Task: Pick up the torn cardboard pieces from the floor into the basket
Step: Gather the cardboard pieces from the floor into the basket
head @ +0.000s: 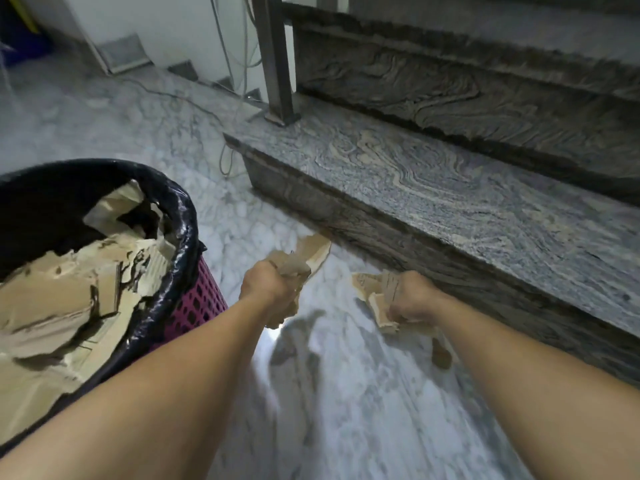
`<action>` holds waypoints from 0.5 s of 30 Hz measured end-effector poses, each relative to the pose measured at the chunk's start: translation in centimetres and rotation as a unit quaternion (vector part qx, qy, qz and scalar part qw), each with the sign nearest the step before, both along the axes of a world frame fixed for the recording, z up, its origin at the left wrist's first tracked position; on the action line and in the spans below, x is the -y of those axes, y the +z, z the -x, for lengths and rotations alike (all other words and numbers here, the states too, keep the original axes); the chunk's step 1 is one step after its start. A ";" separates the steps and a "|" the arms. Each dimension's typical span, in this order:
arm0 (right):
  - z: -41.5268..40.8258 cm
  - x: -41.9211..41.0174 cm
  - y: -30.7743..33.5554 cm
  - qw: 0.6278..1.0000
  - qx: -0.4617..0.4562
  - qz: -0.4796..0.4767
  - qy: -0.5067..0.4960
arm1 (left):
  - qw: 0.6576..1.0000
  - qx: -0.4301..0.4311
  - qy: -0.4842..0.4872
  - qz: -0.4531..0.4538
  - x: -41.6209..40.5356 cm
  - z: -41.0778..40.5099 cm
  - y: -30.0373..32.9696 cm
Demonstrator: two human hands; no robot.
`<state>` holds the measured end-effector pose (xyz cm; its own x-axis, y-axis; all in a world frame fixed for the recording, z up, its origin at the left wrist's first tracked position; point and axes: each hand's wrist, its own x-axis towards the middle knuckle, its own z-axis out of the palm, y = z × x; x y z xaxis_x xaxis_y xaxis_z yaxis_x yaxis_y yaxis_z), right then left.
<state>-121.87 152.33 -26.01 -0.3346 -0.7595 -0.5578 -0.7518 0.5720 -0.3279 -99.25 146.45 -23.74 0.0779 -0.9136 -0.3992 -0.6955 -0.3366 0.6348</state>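
Brown torn cardboard pieces filled both fists: the left hand [266, 284] was closed around a long torn strip [311, 252] pointing toward the upper right, and the right hand [414, 299] was clenched on a crumpled wad [375, 292] at centre right. Lying to the left of both grips, the pink perforated plastic basket with its black bag liner [204, 299] (already heaped with cardboard) sat just beside the left forearm, so that hand was nearer. Nothing stood between, and the grey veined stone step [433, 188] ran along the right.

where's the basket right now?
In the head view, the pink basket lined with a black bag stands on the marble floor at lower left, beside the left hand, already holding torn cardboard.
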 end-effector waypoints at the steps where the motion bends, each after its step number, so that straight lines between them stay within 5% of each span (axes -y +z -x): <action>1: -0.8 1.6 0.7 1.000 0.006 0.003 0.018 | 1.000 -0.001 0.015 0.000 0.5 -0.5 0.6; 10: -6.8 12.2 0.5 0.974 -0.052 0.039 0.217 | 0.992 0.076 0.091 0.032 3.3 -1.2 -3.4; 15: -7.6 16.7 -2.8 0.929 -0.084 0.039 0.359 | 0.986 0.081 0.141 0.046 6.4 -0.6 -6.5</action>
<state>-114.31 135.65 -28.80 0.1958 -0.8569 -0.4768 -0.9748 -0.1169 -0.1900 -98.63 140.05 -30.25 0.3891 -0.8788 -0.2763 -0.6777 -0.4762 0.5603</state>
